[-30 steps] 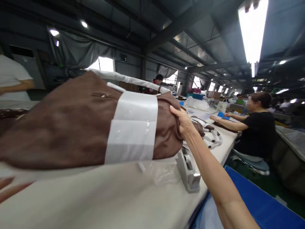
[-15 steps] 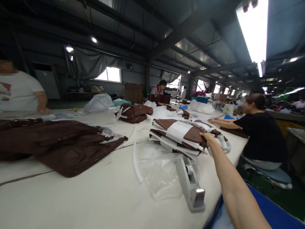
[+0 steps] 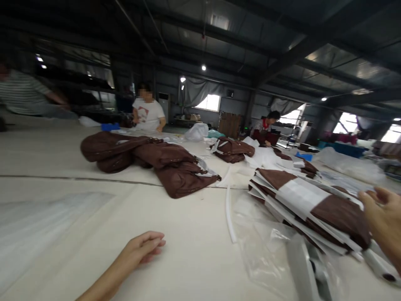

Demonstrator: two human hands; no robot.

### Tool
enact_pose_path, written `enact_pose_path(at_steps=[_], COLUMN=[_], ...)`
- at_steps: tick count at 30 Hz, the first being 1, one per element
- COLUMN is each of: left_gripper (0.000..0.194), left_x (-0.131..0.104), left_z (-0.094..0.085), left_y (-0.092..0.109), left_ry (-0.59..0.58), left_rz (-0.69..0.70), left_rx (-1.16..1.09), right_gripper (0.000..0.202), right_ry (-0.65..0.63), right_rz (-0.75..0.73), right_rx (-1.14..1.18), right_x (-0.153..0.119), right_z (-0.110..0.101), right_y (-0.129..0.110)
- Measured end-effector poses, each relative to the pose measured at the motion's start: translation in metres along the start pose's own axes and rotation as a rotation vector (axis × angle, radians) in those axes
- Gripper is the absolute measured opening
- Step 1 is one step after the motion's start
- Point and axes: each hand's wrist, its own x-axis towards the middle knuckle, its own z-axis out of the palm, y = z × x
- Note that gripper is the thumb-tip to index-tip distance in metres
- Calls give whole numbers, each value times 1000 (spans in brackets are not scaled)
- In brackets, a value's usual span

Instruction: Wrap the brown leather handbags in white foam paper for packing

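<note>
My left hand (image 3: 145, 248) hovers over the pale table (image 3: 194, 234), its fingers loosely curved and apart from the thumb, holding nothing. At the right edge my right hand (image 3: 384, 209) is beside the stack of folded brown pieces (image 3: 338, 213) wrapped with white bands; its fingers are bent and slightly blurred, and whether they grip anything is unclear. Below the stack lie a clear plastic bag (image 3: 266, 251) and a grey tape dispenser (image 3: 308, 267). Loose brown bags (image 3: 175, 167) are heaped across the table at centre left.
A white strip (image 3: 230, 215) lies mid-table. Farther back are another brown bundle (image 3: 233, 149) and crumpled clear plastic (image 3: 347, 163). A person in a white shirt (image 3: 148, 113) and one with a red scarf (image 3: 266, 125) are across the table. Plastic sheeting (image 3: 46, 225) covers the near left.
The view has turned left. My left hand has come into view. My right hand has come off the near corner of the banded stack and is now at its right side.
</note>
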Motion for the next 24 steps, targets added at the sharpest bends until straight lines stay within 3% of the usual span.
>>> enact_pose_path(at_steps=[2, 3, 7, 10, 13, 17, 20, 24], left_gripper=[60, 59, 55, 49, 39, 32, 28, 21], left_x=[9, 14, 30, 33, 35, 45, 52, 55], left_z=[-5, -8, -18, -24, -27, -24, -19, -16], left_y=[-2, -4, -16, -29, -41, -58, -70, -79], left_ry=[44, 66, 109, 155, 151, 114, 106, 87], left_rz=[40, 61, 122, 127, 133, 179, 180, 180], left_rx=[10, 14, -8, -63, -117, -96, -69, 28], right_gripper=[53, 53, 44, 37, 38, 41, 43, 51], right_ry=[-124, -198, -367, -531, -716, -877, -963, -948], right_rz=[74, 24, -562, -779, -795, -790, -853, -958], right_rx=[18, 66, 360, 441, 469, 470, 426, 412], right_x=[-12, -23, -91, -143, -179, -201, -204, -207], right_z=[8, 13, 47, 87, 132, 185, 212, 240], right_y=[-25, -41, -113, -159, -197, -261, -327, -427])
